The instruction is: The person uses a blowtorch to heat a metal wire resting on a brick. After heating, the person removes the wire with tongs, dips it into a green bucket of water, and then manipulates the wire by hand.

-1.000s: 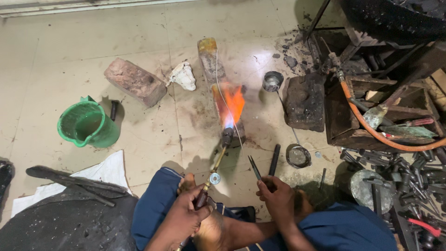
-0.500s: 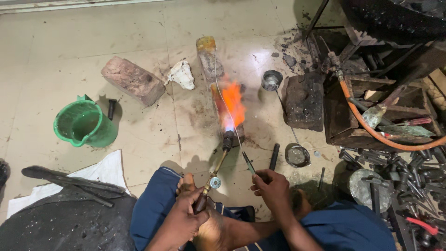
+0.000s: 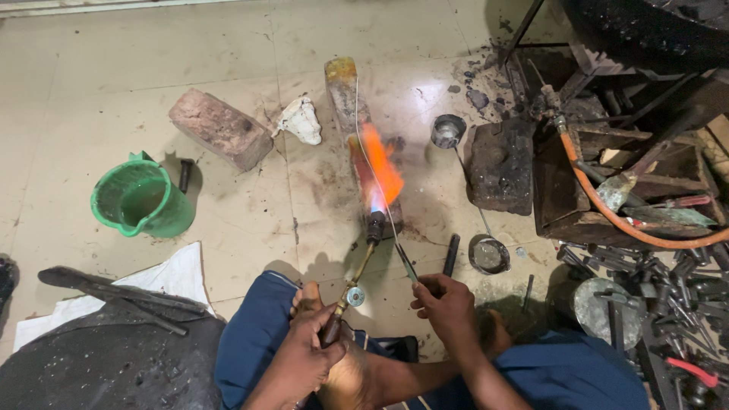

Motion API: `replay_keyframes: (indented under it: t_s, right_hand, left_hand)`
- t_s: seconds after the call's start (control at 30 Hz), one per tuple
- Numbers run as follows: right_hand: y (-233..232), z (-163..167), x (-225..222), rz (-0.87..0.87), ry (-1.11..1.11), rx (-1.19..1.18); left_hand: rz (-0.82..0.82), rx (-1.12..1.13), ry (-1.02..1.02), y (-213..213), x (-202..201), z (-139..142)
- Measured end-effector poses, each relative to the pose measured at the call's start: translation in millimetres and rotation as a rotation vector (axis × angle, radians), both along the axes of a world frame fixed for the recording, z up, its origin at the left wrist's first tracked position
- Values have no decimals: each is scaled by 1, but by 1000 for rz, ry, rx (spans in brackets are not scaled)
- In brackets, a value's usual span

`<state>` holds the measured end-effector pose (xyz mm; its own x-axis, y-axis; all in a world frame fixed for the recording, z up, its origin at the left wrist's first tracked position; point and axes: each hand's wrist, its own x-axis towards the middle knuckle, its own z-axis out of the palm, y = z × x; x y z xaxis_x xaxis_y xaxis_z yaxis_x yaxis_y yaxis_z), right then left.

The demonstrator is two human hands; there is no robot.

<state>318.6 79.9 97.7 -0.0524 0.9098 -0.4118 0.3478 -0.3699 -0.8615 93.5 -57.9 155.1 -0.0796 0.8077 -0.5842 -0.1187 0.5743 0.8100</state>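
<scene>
My left hand [image 3: 307,357] grips the handle of a brass gas torch [image 3: 357,269], whose nozzle points away from me. An orange and blue flame [image 3: 380,173] plays over a long brick [image 3: 351,114] lying on the tiled floor. My right hand [image 3: 444,304] holds dark tongs [image 3: 405,262] that clamp a thin wire [image 3: 370,163] running up along the brick through the flame. I sit with knees in blue trousers [image 3: 250,342] spread either side.
A green plastic bucket [image 3: 140,199] and a loose brick [image 3: 219,127] lie at left, a white lump [image 3: 300,121] beside them. A small metal cup [image 3: 448,130], a dark block [image 3: 500,163], a round tin [image 3: 488,254], an orange hose [image 3: 607,212] and piled tools [image 3: 653,288] crowd the right.
My right hand has lifted the tongs from near the floor up to the wire at the brick. The flame stays on the brick; the left hand has barely moved.
</scene>
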Motion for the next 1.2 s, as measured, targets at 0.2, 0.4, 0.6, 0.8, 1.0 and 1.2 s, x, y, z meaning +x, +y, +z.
replay_keyframes:
  t_s: [0.2,0.4,0.6,0.8,1.0,1.2]
  right_hand:
    - [3,3,-4,-21,-59,-6]
    - [-1,1,10,-32,-63,19]
    - [-26,2,40,13,-179,-77]
    - [-36,-20,51,-26,-70,-43]
    - [-39,-22,56,-19,-111,-47]
    - [-40,-8,53,-62,-161,-58]
  left_hand:
    - [16,52,36,0,3,-6]
    - [42,45,76,0,3,-10]
    - [13,71,14,2,1,-8]
    - [24,50,28,5,2,-3]
    - [100,-46,-27,4,3,-1]
    - [52,-1,-43,4,0,-9]
